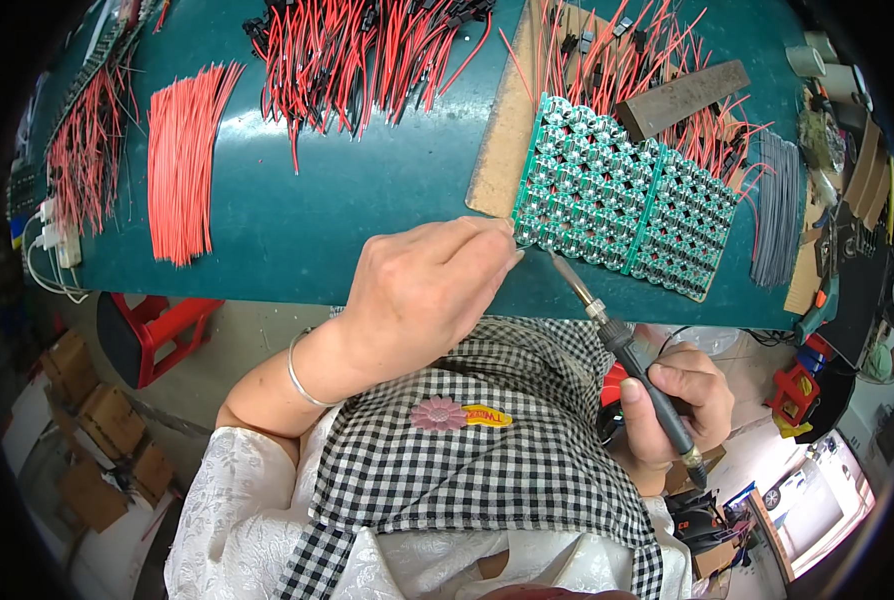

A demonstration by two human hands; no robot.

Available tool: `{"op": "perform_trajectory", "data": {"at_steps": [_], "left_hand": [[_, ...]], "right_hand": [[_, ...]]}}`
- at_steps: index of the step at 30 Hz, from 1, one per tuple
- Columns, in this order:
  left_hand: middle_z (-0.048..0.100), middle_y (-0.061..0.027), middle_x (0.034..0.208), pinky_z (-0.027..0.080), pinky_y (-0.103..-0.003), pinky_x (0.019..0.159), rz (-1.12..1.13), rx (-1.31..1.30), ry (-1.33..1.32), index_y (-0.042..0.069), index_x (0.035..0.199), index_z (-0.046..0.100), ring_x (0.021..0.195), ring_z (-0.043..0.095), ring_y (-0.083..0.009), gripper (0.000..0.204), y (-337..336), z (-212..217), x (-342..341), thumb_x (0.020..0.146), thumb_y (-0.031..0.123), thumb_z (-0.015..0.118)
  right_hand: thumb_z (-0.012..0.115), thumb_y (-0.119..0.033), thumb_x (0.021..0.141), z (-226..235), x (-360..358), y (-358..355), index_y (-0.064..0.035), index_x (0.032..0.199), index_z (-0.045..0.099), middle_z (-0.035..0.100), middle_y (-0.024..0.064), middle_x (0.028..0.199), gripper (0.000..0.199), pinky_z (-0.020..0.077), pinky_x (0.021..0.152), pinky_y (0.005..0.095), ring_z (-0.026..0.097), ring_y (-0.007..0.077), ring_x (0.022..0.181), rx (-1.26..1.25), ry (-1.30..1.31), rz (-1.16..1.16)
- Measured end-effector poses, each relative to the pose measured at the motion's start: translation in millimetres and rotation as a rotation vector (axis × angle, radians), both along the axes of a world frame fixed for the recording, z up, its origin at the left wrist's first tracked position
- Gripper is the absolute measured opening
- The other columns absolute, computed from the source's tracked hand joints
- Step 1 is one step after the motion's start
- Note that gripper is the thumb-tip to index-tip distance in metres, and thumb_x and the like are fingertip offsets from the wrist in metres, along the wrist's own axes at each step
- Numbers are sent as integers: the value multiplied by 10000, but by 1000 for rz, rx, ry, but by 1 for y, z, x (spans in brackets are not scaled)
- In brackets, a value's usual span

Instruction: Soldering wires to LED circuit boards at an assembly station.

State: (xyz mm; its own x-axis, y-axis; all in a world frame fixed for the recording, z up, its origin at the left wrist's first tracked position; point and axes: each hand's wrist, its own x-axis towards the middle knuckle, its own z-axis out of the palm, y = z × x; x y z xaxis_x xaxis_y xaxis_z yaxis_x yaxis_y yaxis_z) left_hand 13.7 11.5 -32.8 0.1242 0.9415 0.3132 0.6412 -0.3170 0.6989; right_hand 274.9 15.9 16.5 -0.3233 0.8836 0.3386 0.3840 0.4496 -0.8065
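Note:
My left hand (432, 285) is closed in a pinch at the lower left corner of a green circuit board panel (612, 200). A short piece of thin wire shows just past its fingertips, next to the panel's edge; the rest is hidden by the fingers. In my right hand (682, 405) is a soldering iron (622, 345) with a dark handle, held like a pen. Its metal tip points up and left, close to the panel's lower edge and the left fingertips. The panel carries rows of small boards and lies tilted on the table.
A metal bar (682, 98) rests across the panel's top edge, over red wires with connectors. Beneath is a brown board (497, 165). Red wires (182, 165) lie left, red-black leads (367, 60) at the back, grey wires (775, 210) right. A red stool (162, 335) stands below the table.

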Motion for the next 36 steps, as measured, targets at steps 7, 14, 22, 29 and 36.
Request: {"op": "perform_trajectory", "data": {"at_steps": [7,14,22,29,36], "left_hand": [[725,-113,912,598,-329,647,2,-22,8,13,914,695,773,737,-259,170,0,-1,3,783,-31,794],[725,-108,911,592,-330,633,-6,8,-12,13,911,699,757,732,-257,177,1,-4,3,773,-44,796],[751,-110,935,580,-310,606,-18,24,-17,21,896,695,729,733,-241,162,1,-2,-2,779,-15,802],[746,-111,945,583,-311,614,-27,29,-29,16,910,699,746,734,-242,166,1,-6,-2,779,-29,792],[739,-106,940,586,-314,619,-29,21,-21,16,913,703,748,732,-244,173,2,-5,-2,774,-34,792]], "right_hand": [[876,-10,676,-1,-5,5,-17,854,631,646,106,640,304,460,472,295,613,200,505,6,-49,30],[884,-7,708,6,-12,6,-20,886,625,653,104,669,314,478,477,313,628,211,516,11,-108,73],[874,-1,686,9,-5,4,-23,862,626,636,99,654,305,464,463,308,609,204,508,-35,-9,40],[885,-9,675,3,-8,3,-20,862,632,632,93,633,315,458,462,295,604,194,497,-17,-64,64],[894,-2,670,0,-12,7,-13,866,636,637,96,633,324,463,458,298,610,200,498,41,-77,97]]}}
